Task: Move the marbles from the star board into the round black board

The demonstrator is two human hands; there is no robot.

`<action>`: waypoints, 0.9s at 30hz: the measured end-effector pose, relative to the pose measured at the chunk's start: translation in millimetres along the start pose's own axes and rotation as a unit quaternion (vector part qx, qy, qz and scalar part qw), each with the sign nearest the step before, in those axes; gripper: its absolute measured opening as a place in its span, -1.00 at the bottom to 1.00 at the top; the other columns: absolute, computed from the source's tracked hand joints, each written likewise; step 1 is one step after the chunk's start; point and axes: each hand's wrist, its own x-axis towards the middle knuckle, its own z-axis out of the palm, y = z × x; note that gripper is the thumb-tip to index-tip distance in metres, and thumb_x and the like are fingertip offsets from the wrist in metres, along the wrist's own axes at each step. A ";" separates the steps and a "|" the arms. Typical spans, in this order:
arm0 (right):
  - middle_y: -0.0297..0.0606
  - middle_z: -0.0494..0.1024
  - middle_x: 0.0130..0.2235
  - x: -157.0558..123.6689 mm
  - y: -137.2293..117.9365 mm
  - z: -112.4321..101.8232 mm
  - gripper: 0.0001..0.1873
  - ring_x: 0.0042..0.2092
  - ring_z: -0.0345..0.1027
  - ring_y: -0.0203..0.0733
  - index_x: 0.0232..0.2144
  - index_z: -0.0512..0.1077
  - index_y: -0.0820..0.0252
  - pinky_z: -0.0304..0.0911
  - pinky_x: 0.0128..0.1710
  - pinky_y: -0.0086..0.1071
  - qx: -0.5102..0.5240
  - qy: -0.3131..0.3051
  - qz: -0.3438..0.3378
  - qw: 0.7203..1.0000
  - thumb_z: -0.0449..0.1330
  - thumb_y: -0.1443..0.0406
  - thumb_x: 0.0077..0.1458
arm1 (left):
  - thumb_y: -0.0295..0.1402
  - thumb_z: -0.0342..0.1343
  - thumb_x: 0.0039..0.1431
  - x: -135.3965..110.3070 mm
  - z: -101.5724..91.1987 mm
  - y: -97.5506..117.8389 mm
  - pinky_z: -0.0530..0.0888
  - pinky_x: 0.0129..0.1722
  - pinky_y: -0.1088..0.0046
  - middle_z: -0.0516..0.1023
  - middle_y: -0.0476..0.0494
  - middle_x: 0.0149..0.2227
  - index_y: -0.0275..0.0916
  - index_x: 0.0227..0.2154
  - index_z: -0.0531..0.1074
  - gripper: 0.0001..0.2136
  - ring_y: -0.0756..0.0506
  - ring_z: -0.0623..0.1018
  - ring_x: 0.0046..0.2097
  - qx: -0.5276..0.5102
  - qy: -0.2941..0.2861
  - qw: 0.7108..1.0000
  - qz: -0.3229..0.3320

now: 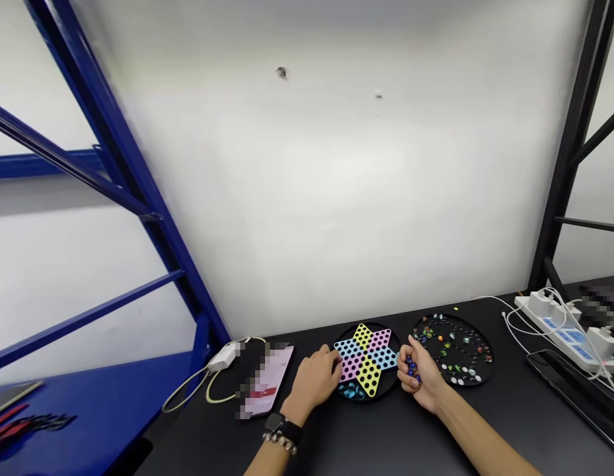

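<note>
A round black Chinese checkers board [367, 357] with a star of yellow, blue and pink fields lies on the black table [386, 436]. My left hand [317, 378] rests at the board's left edge, fingers curled against its rim. My right hand [420, 377] is cupped at the board's right side and holds several dark blue marbles [412, 369]. A few blue marbles [353, 391] lie in the board's lower left rim. Just right stands a round black tray [454, 348] with many coloured marbles in it.
A phone [267, 389] lies on the table to the left, with a white charger [223, 357] and cable. A white power strip [567, 329] with plugs sits at the right. Blue shelving [113, 198] stands left, black shelving [574, 145] right, a white wall behind.
</note>
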 end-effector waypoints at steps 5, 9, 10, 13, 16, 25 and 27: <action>-0.50 0.22 -0.67 -2.2 -1.4 2.1 -0.44 -0.74 -0.22 -0.53 -0.59 0.19 0.17 -0.43 -0.68 -0.52 0.000 -0.005 0.002 1.000 0.03 -0.13 0.19 | -0.29 -0.18 0.31 -5.5 -3.4 -3.1 0.43 -0.21 0.37 0.52 -0.16 -0.13 -0.17 -0.22 0.46 -0.71 -0.14 0.56 -0.19 -0.034 -0.035 0.998 0.027; -0.49 0.21 -0.67 -4.2 -2.5 4.8 -0.45 -0.74 -0.24 -0.52 -0.59 0.20 0.18 -0.43 -0.68 -0.52 -0.003 -0.013 0.024 1.000 -0.04 -0.08 0.24 | -0.23 -0.25 0.35 -5.9 -2.8 -3.5 0.41 -0.19 0.38 0.52 -0.18 -0.16 -0.19 -0.31 0.47 -0.63 -0.14 0.56 -0.18 -0.034 -0.039 0.997 0.056; -0.49 0.21 -0.67 -4.5 -2.6 5.2 -0.45 -0.74 -0.24 -0.52 -0.59 0.20 0.18 -0.43 -0.67 -0.52 -0.003 -0.015 0.029 0.999 -0.05 -0.07 0.26 | -0.21 -0.27 0.36 -5.8 -0.8 -3.9 0.40 -0.19 0.38 0.53 -0.18 -0.18 -0.19 -0.34 0.48 -0.60 -0.14 0.56 -0.18 -0.036 -0.036 0.997 0.063; -0.48 0.21 -0.67 -4.8 -2.1 5.2 -0.45 -0.75 -0.23 -0.52 -0.59 0.21 0.19 -0.43 -0.67 -0.52 -0.005 -0.020 0.034 0.999 -0.07 -0.06 0.27 | -0.16 -0.30 0.38 -5.5 6.6 -7.3 0.38 -0.20 0.41 0.55 -0.15 -0.22 -0.19 -0.41 0.47 -0.53 -0.12 0.56 -0.19 -0.047 -0.023 0.996 0.070; -0.49 0.21 -0.67 -3.7 -0.6 4.7 -0.44 -0.75 -0.23 -0.53 -0.58 0.22 0.19 -0.43 -0.68 -0.53 -0.006 -0.028 0.037 0.999 -0.05 -0.09 0.25 | -0.14 -0.31 0.39 -5.3 6.6 -10.1 0.34 -0.26 0.41 0.58 -0.13 -0.26 -0.18 -0.41 0.46 -0.53 -0.13 0.57 -0.21 -0.058 0.020 0.997 0.039; -0.46 0.28 -0.70 -2.8 4.8 4.8 -0.40 -0.78 -0.17 -0.52 -0.57 0.26 0.19 -0.41 -0.74 -0.58 -0.037 -0.084 0.137 0.986 -0.05 -0.16 0.21 | -0.16 -0.10 0.35 -18.9 -35.3 96.4 0.32 -0.32 0.42 0.55 -0.02 -0.38 -0.15 -0.37 0.42 -0.71 -0.08 0.50 -0.34 -0.152 0.119 0.973 0.126; -0.52 0.19 -0.75 -2.1 5.1 3.9 -0.40 -0.78 -0.17 -0.52 -0.60 0.19 0.17 -0.38 -0.75 -0.59 -0.030 -0.056 0.123 0.990 0.05 -0.18 0.14 | -0.21 -0.03 0.33 -19.6 -36.6 122.3 0.36 -0.24 0.40 0.55 -0.07 -0.27 -0.16 -0.30 0.42 -0.80 -0.10 0.50 -0.24 -0.138 0.122 0.965 0.188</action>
